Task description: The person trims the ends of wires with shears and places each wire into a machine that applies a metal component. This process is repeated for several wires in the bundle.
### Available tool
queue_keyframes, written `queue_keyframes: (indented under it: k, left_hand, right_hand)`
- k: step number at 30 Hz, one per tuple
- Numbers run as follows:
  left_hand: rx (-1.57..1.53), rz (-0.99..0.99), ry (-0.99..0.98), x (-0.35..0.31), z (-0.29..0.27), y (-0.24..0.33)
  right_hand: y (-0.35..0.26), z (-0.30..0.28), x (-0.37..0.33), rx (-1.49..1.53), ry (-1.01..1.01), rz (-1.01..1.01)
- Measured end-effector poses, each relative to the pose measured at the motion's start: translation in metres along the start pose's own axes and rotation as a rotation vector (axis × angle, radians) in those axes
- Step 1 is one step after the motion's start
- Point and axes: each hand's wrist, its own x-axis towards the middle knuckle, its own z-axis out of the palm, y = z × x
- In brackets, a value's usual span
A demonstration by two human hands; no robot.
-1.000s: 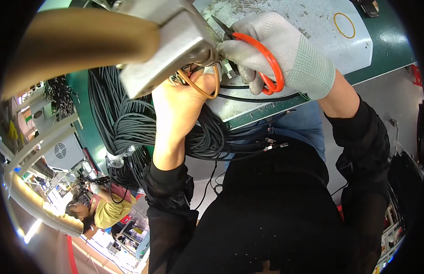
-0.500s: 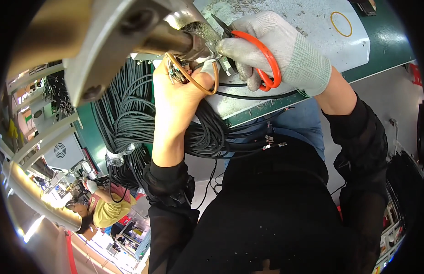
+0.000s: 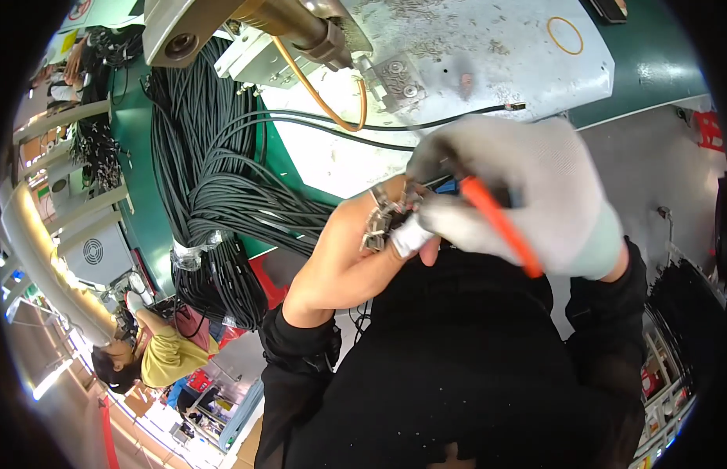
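Observation:
My left hand (image 3: 344,254), bare but for a white wrap on its thumb, is closed round several small metal connector pieces (image 3: 376,227) that show above its fingers. Close against it is my right hand (image 3: 535,195) in a white knit glove, blurred by motion. Its fingers are curled round scissors (image 3: 500,225), of which the red handle shows; their blades are hidden or smeared. Both hands are just in front of my body, off the bench edge. Beyond them a black cable (image 3: 449,119) with a metal-tipped end lies across the white plate (image 3: 488,70).
A press head (image 3: 324,43) with a brown hose (image 3: 362,102) overhangs the plate. A thick bundle of black cables (image 3: 238,172) covers the green bench (image 3: 132,148) at left. A rubber band (image 3: 565,36) lies at far right. Lower left, a person in yellow (image 3: 175,356) works.
Both hands have come away from the press head toward my body, the scissors still in the right one. The cable end now lies on the plate. The view has shifted.

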Motion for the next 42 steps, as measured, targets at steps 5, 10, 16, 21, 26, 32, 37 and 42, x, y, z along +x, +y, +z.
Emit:
queue_keyframes:
  k: [5,10,16,21,26,32,37,42]
  left_hand:
    - [0.06,-0.034,0.175,-0.007,0.015,0.011]
    - [0.521,0.54,0.447,0.003,0.034,-0.01]
    - [0.788,0.571,0.404,0.003,0.038,-0.006]
    - [0.734,0.506,0.349,0.002,0.03,-0.001]
    - [0.482,0.311,0.407,-0.003,0.041,0.009]
    - [0.501,0.447,0.588,0.001,0.032,0.003]
    - [0.399,0.496,0.65,0.004,0.041,0.0]
    - [0.807,0.75,0.493,0.0,0.028,-0.005]
  right_hand:
    - [-0.006,0.009,-0.009,-0.043,0.114,0.049]
    - [0.0,-0.008,-0.019,0.547,-0.166,0.439]
    - [0.001,-0.007,-0.03,0.657,-0.141,0.424]
    - [-0.004,-0.005,-0.034,0.401,-0.075,0.358]
    - [0.008,0.008,-0.038,0.179,0.087,0.129]
    - [0.021,0.023,-0.026,-0.439,0.457,-0.511]
    - [0.007,0.035,-0.04,-0.386,0.242,-0.241]
    - [0.004,0.031,-0.042,0.052,0.034,-0.016]
